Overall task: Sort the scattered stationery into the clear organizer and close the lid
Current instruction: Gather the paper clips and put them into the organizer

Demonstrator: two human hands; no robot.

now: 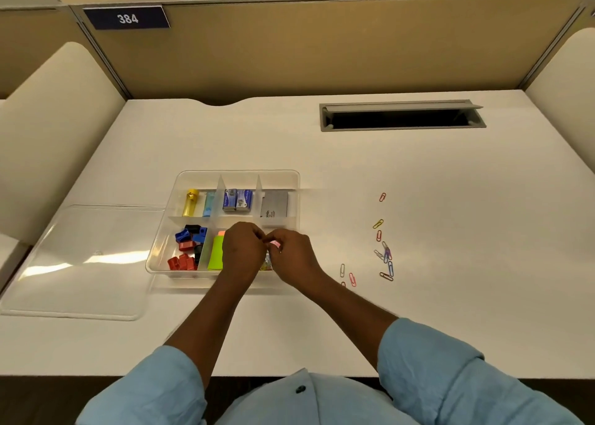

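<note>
Both hands meet over the front right compartment of the clear organizer (238,173), which sits left of the table's (418,321) middle. That placement probably lets clips drop straight onto the coloured heap (266,264) there. The left hand (241,247) and right hand (293,251) are curled, fingertips pinching what looks like a pink paper clip (274,243) between them. Loose paper clips (384,254) lie toward the right edge. The lid (83,257) lies off, by the left edge.

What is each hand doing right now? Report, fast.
Left hand: closed, pinching the small pink item.
Right hand: closed, pinching it too.
</note>
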